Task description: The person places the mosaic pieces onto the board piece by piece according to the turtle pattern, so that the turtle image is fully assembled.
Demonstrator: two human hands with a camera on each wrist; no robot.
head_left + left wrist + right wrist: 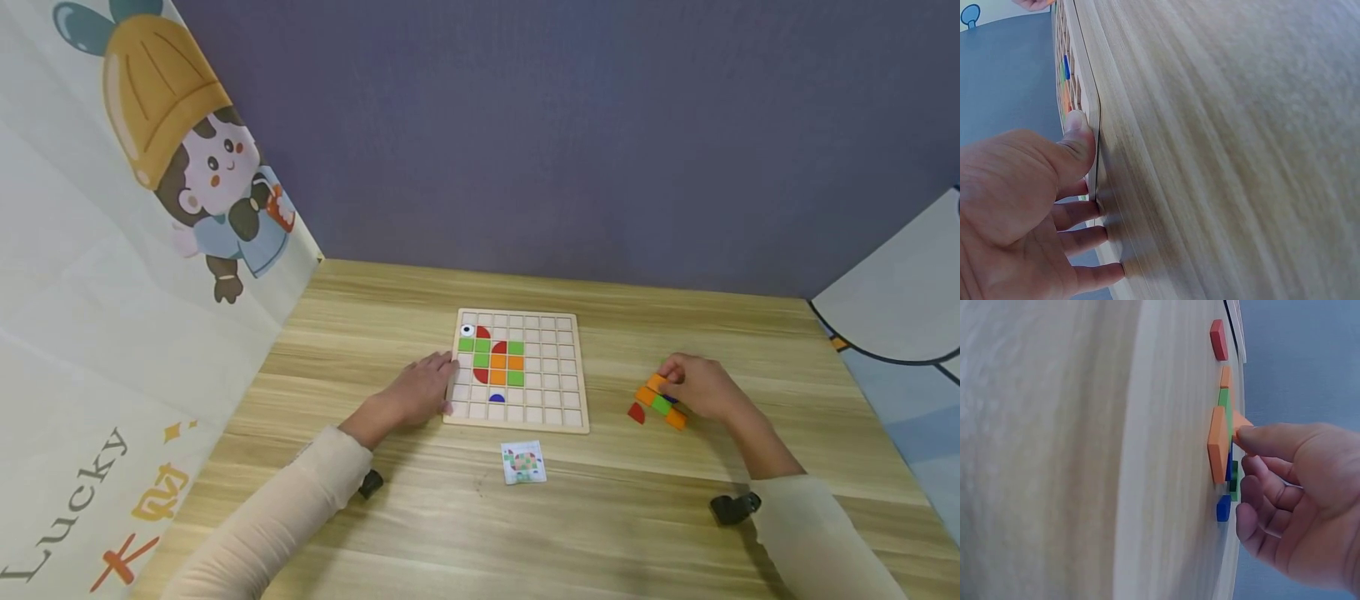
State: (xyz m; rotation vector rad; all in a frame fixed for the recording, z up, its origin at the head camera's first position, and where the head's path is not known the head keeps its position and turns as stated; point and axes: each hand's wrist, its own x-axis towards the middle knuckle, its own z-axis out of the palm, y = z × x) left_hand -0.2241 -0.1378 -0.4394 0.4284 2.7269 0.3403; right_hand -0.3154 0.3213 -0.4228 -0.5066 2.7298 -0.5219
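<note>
A square wooden grid board (554, 377) lies on the table, its cells partly filled with green, orange and red pieces, a blue half-round piece (497, 398) and an eye piece (467, 330). My left hand (420, 388) rests at the board's left edge, thumb touching the rim and fingers extended. To the right of the board, my right hand (707, 388) pinches an orange piece (1241, 424) between thumb and finger, just over a small pile of pieces. In that pile are orange, green (661, 405) and blue pieces, partly hidden by the hand. A red quarter-round piece (636, 412) lies beside it.
A small printed card (524, 462) with a coloured picture lies in front of the board. The wooden table (600, 533) meets a dark blue panel (562, 150) at the back. A white sheet with a cartoon figure (217, 167) stands along the left side.
</note>
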